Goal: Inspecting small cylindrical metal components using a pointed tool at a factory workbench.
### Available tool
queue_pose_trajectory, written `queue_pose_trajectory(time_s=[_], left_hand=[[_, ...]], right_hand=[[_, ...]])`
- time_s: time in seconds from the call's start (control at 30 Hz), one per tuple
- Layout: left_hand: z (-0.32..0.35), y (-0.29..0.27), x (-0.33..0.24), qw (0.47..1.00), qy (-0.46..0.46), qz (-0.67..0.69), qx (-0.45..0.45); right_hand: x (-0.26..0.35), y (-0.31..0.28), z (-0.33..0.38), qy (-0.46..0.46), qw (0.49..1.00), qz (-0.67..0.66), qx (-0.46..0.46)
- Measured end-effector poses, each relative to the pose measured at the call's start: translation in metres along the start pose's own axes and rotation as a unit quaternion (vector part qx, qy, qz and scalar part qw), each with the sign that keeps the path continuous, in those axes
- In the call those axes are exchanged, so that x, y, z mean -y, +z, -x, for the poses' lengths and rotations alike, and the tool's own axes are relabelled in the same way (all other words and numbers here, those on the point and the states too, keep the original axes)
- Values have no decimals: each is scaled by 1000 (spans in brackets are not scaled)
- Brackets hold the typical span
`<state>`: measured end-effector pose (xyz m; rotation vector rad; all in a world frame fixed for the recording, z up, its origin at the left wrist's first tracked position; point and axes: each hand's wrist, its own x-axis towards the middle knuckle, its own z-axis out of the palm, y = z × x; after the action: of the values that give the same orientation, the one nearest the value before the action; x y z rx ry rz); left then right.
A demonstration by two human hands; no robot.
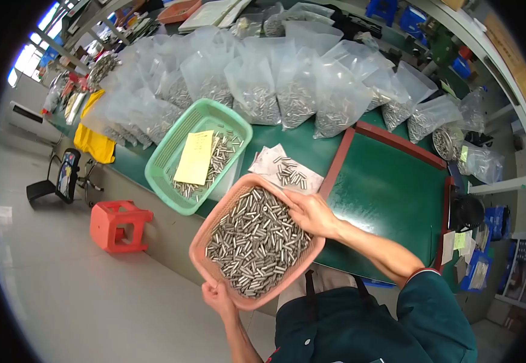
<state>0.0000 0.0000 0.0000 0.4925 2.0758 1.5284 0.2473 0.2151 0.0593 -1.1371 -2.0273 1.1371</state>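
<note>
Both hands are gripping the pink plastic basket of small metal cylinders (257, 239) over the worktop's (384, 193) near edge: left hand (217, 296) pinching the near rim, right hand (311, 213) clasping the far-right rim.

1. A green basket (165, 158) holding metal pins and a yellow paper sheet (194, 156) is set on the green table (390, 193).
2. Clear bags of metal parts (295, 91) are lined up behind it.
3. A red plastic stool (118, 225) is seen on the floor.

Head camera looks steeply down, close over the green worktable (390, 187).
</note>
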Motion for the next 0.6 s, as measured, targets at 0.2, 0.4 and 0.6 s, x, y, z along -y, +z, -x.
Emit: queue_pose_trajectory(time_s=[0.2, 0.4, 0.6], left_hand=[[23, -5, -121, 981, 11, 13, 193], [57, 82, -132, 928, -41, -41, 367], [89, 187, -83, 856, -60, -35, 512]], right_hand=[[32, -43, 110, 146, 968, -139, -148], [18, -99, 215, 286, 915, -26, -284], [-37, -150, 289, 393, 843, -103, -352]])
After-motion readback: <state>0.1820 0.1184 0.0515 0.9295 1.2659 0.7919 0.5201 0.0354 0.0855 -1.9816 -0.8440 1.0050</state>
